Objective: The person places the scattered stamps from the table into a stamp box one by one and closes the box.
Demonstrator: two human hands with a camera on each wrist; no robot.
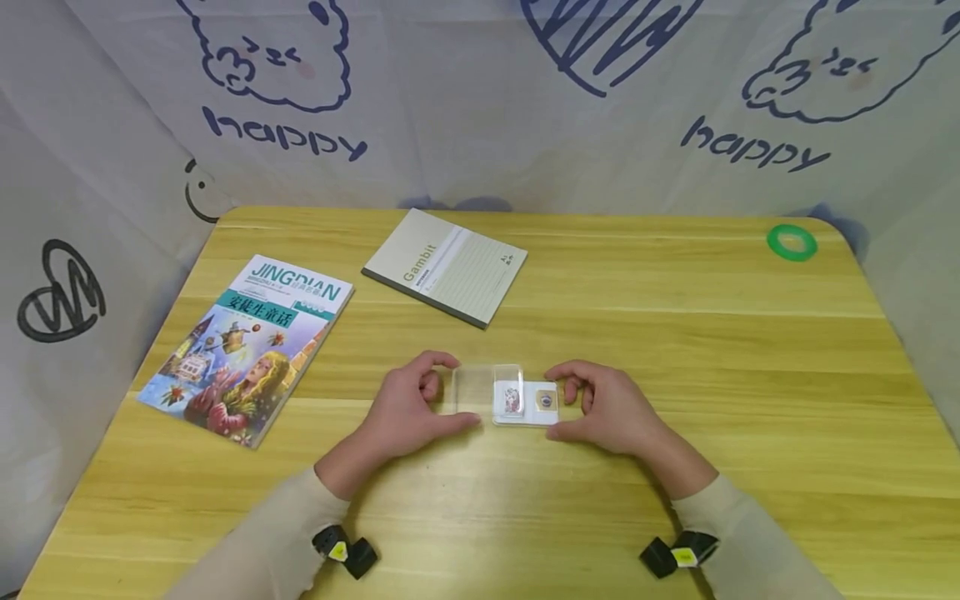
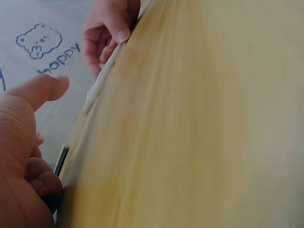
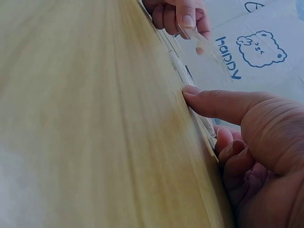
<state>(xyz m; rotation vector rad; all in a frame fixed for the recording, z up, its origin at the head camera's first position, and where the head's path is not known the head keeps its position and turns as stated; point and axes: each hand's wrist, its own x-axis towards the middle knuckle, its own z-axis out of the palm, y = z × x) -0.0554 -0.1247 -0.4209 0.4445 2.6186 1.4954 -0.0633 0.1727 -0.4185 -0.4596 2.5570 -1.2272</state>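
My left hand [image 1: 405, 408] pinches a transparent plastic cover [image 1: 474, 390] between thumb and index finger. That cover [image 3: 206, 52] stands tilted off the table in the right wrist view. Its right end overlaps a flat white case base [image 1: 531, 410] in the head view. Inside the base are a small printed piece [image 1: 513, 401] and a tan square with a dark round mark [image 1: 547, 401]. My right hand [image 1: 611, 408] holds the base at its right end, thumb at the near edge and index finger at the far edge. The other fingers of both hands are curled in.
A colourful storybook [image 1: 247, 350] lies on the wooden table [image 1: 675, 325] at the left. Behind my hands is a beige notebook [image 1: 450, 267]. A green tape roll [image 1: 792, 242] sits near the back right corner. White printed cloth [image 1: 450, 108] hangs behind the table.
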